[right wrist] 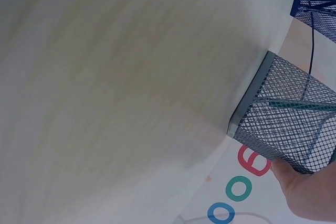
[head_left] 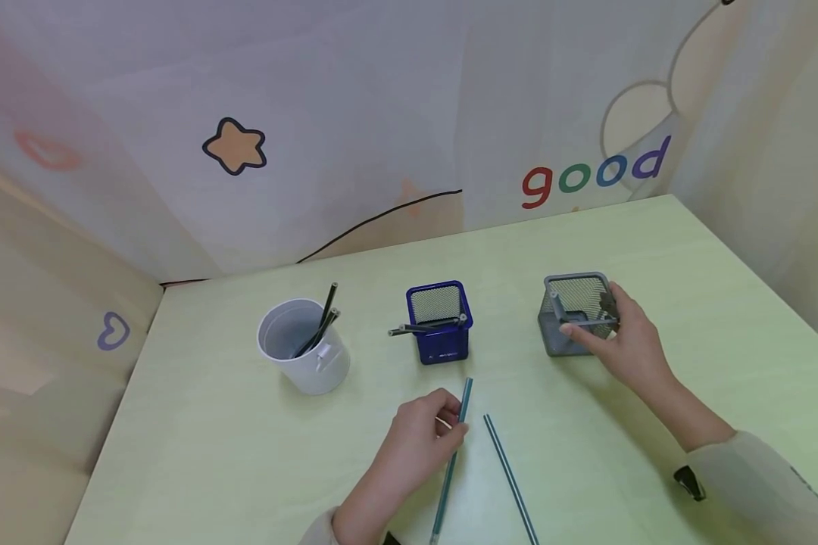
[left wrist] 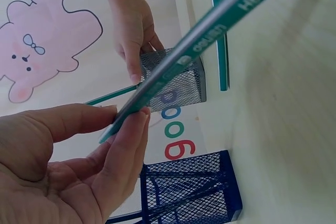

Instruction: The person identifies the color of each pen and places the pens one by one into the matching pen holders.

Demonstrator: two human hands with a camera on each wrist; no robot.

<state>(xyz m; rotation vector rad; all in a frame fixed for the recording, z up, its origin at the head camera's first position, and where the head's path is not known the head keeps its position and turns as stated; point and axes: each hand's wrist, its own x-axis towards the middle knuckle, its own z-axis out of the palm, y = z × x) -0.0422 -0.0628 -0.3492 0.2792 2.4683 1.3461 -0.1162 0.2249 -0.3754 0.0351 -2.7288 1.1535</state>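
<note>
My left hand pinches a green pencil between thumb and fingers near its far end, over the front of the table. The left wrist view shows "HB" printed on that pencil. Another green pencil lies on the table just to its right. At the right, my right hand grips the grey mesh pen holder by its rim and side, thumb in front, fingers around the right side. A green pencil leans inside this holder, its end poking past the rim near the thumb.
A white cup with several dark pencils stands at the left. Between it and the grey holder is a blue mesh pen holder, with dark pencils lying across it and sticking out left. A printed cloth hangs behind the table.
</note>
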